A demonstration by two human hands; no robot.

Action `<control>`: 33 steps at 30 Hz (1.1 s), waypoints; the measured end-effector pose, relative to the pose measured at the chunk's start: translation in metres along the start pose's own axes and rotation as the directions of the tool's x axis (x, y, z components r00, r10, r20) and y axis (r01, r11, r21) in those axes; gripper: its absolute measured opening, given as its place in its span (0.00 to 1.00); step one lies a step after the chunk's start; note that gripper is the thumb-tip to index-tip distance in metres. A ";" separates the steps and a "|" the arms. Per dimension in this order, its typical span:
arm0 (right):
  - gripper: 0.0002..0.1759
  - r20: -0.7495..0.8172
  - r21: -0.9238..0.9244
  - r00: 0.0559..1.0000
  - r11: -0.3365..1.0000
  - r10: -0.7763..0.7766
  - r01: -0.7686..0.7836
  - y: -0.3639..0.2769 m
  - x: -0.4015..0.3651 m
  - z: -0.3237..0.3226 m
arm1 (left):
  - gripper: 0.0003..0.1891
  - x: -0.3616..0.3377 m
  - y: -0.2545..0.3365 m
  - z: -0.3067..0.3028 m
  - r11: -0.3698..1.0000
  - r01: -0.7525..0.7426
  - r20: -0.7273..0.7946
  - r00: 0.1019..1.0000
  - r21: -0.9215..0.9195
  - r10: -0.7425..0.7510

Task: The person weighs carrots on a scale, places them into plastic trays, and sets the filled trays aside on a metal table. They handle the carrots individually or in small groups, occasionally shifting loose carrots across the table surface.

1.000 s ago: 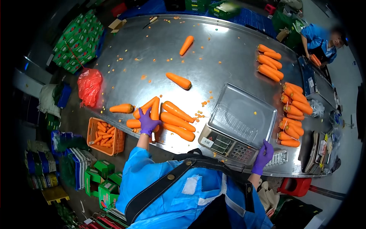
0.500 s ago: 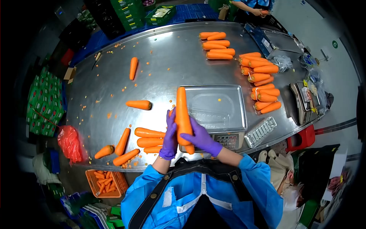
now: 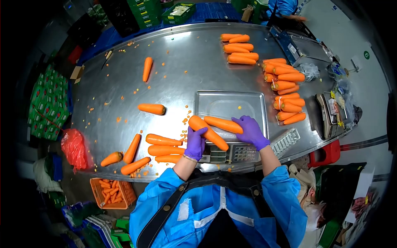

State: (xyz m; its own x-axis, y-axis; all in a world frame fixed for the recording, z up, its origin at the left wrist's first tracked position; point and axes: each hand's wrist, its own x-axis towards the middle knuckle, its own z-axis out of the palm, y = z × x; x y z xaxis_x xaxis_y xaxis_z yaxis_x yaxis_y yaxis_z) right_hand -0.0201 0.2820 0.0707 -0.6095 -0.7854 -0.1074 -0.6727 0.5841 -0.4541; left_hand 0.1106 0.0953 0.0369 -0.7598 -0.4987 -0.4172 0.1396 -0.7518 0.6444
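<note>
My left hand (image 3: 195, 144), in a purple glove, is closed on a large carrot (image 3: 208, 133) that slants down to the right over the scale's keypad. In the same kind of glove, my right hand (image 3: 250, 132) grips the right end of another carrot (image 3: 223, 124) above the front of the scale's metal tray (image 3: 229, 99). The two carrots are close together near their left ends. Just left of my left hand, several carrots (image 3: 163, 150) lie side by side on the steel table (image 3: 178, 82).
Loose carrots (image 3: 151, 108) and orange scraps dot the table's left half. Carrots in small groups (image 3: 289, 105) line the right side. A clear plastic tray (image 3: 285, 143) lies beside the scale. An orange crate of carrots (image 3: 130, 194) stands below; a co-worker (image 3: 283, 8) is at the far right.
My hands have moved apart. The carrots held upright together are now one in each hand, tilted over the scale. The co-worker at the back has shifted position.
</note>
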 end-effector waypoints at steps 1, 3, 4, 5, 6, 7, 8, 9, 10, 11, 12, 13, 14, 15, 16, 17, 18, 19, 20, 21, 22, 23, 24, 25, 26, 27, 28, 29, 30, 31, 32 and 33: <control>0.35 -0.006 -0.001 1.000 1.000 0.005 -0.005 0.005 0.001 0.004 | 0.25 -0.002 -0.001 -0.001 0.999 0.051 -0.041 0.998 0.016 -0.050; 0.34 -0.074 0.096 0.997 0.995 -0.003 0.010 0.012 -0.002 0.010 | 0.24 -0.006 -0.006 -0.016 0.996 0.093 -0.057 0.994 0.001 -0.093; 0.34 -0.074 0.097 0.997 0.995 0.007 0.000 0.016 -0.003 0.012 | 0.23 -0.008 -0.010 -0.025 0.991 0.133 -0.081 0.988 -0.016 -0.133; 0.33 -0.160 0.150 0.986 0.987 -0.034 0.059 0.019 -0.003 0.013 | 0.24 -0.015 -0.006 -0.029 0.994 0.096 0.008 0.995 0.053 -0.096; 0.31 -0.253 0.196 0.965 0.973 -0.070 0.122 0.021 -0.004 0.014 | 0.24 -0.019 0.000 -0.030 0.993 0.105 0.014 0.994 0.061 -0.106; 0.30 -0.279 0.208 0.960 0.973 -0.036 0.097 0.022 -0.005 0.013 | 0.26 -0.021 0.008 -0.028 0.990 0.086 -0.013 0.996 0.108 -0.086; 0.30 -0.287 0.210 0.957 0.974 -0.026 0.090 0.025 -0.005 0.013 | 0.27 -0.022 0.014 -0.027 0.986 0.070 -0.040 0.997 0.155 -0.064; 0.29 -0.366 0.267 0.930 0.961 0.028 0.076 0.028 -0.008 0.017 | 0.31 -0.021 0.020 -0.026 0.967 0.020 -0.005 1.000 0.255 -0.019; 0.28 -0.444 0.321 0.892 0.944 0.083 0.072 0.029 -0.009 0.020 | 0.34 -0.018 0.020 -0.031 0.843 -0.190 0.100 0.982 0.503 0.162; 0.26 -0.442 0.347 0.888 0.937 0.128 0.037 0.026 -0.012 0.017 | 0.35 -0.015 0.023 -0.028 0.668 -0.344 0.212 0.938 0.660 0.273; 0.26 -0.451 0.348 0.881 0.937 0.139 0.031 0.025 -0.016 0.021 | 0.37 -0.013 0.026 -0.024 0.443 -0.476 0.345 0.872 0.759 0.347; 0.27 -0.473 0.361 0.867 0.932 0.157 0.028 0.027 -0.019 0.024 | 0.39 0.005 0.019 -0.037 0.299 -0.599 0.486 0.789 0.742 0.374; 0.27 -0.494 0.374 0.851 0.927 0.180 0.021 0.029 -0.022 0.027 | 0.42 0.013 0.018 -0.035 0.141 -0.657 0.586 0.734 0.740 0.344; 0.27 -0.509 0.359 0.844 0.933 0.169 0.029 0.029 -0.025 0.030 | 0.44 0.019 0.015 -0.034 0.087 -0.660 0.605 0.726 0.746 0.325; 0.27 -0.523 0.356 0.832 0.934 0.185 0.017 0.030 -0.029 0.034 | 0.45 0.023 0.011 -0.033 0.033 -0.663 0.624 0.720 0.748 0.304; 0.28 -0.527 0.335 0.831 0.942 0.177 0.012 0.029 -0.031 0.037 | 0.47 0.033 0.007 -0.035 -0.026 -0.663 0.645 0.717 0.748 0.265; 0.28 -0.535 0.315 0.827 0.949 0.171 0.007 0.027 -0.032 0.037 | 0.47 0.037 0.004 -0.035 -0.030 -0.686 0.670 0.700 0.727 0.248; 0.29 -0.523 0.298 0.833 0.955 0.177 -0.016 0.023 -0.032 0.038 | 0.47 0.041 0.003 -0.036 -0.051 -0.663 0.656 0.721 0.747 0.224; 0.34 -0.488 0.220 0.859 0.974 0.154 -0.049 0.016 -0.029 0.037 | 0.47 0.044 0.002 -0.036 -0.079 -0.643 0.644 0.739 0.762 0.199; 0.39 -0.443 0.104 0.893 0.994 0.075 -0.031 0.003 -0.023 0.032 | 0.48 0.046 0.005 -0.035 -0.044 -0.638 0.631 0.746 0.768 0.213; 0.43 -0.384 -0.006 0.923 1.000 0.007 -0.011 -0.010 -0.015 0.029 | 0.47 0.047 0.005 -0.034 -0.063 -0.642 0.636 0.734 0.764 0.238; 0.48 -0.340 -0.148 0.937 0.989 -0.077 0.028 -0.020 -0.003 0.031 | 0.47 0.049 0.003 -0.036 -0.051 -0.646 0.638 0.733 0.761 0.234; 0.53 -0.274 -0.283 0.949 0.956 -0.153 0.072 -0.030 0.008 0.035 | 0.46 0.049 0.004 -0.035 -0.038 -0.645 0.634 0.738 0.764 0.231; 0.53 -0.299 -0.267 0.946 0.962 -0.130 0.048 -0.037 0.018 0.036 | 0.46 0.047 0.004 -0.035 -0.016 -0.619 0.609 0.767 0.785 0.204; 0.56 -0.190 -0.320 0.973 0.945 -0.129 0.063 -0.042 0.027 0.035 | 0.46 0.046 0.004 -0.036 -0.029 -0.632 0.625 0.759 0.775 0.182; 0.59 -0.076 -0.372 0.990 0.925 -0.122 0.085 -0.043 0.034 0.034 | 0.45 0.045 0.003 -0.038 -0.002 -0.635 0.619 0.753 0.773 0.223; 0.59 -0.092 -0.367 0.990 0.928 -0.106 0.065 -0.042 0.039 0.031 | 0.44 0.044 0.001 -0.040 0.030 -0.638 0.609 0.747 0.770 0.267; 0.59 0.025 -0.294 0.998 0.954 -0.058 0.063 -0.039 0.044 0.028 | 0.42 0.038 0.001 -0.039 0.130 -0.622 0.566 0.766 0.772 0.304; 0.60 0.148 -0.219 0.989 0.974 -0.022 0.055 -0.034 0.047 0.028 | 0.39 0.030 0.003 -0.040 0.225 -0.599 0.507 0.785 0.769 0.357; 0.56 0.120 -0.215 0.992 0.974 -0.050 0.075 -0.029 0.048 0.033 | 0.38 0.030 0.003 -0.047 0.259 -0.585 0.463 0.788 0.768 0.407; 0.56 0.117 -0.215 0.992 0.974 -0.048 0.072 -0.024 0.044 0.031 | 0.36 0.029 0.004 -0.056 0.294 -0.569 0.411 0.790 0.768 0.455; 0.55 0.116 -0.191 0.991 0.977 -0.073 0.094 -0.017 0.039 0.025 | 0.35 0.023 0.007 -0.056 0.311 -0.530 0.348 0.802 0.789 0.486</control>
State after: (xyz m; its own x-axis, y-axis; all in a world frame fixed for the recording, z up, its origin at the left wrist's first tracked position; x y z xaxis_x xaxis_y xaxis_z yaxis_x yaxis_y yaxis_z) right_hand -0.0213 0.2363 0.0523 -0.5064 -0.8442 -0.1755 -0.7948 0.5360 -0.2845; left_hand 0.1298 0.0549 -0.0042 -0.7623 -0.6152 0.2011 -0.0543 0.3705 0.9273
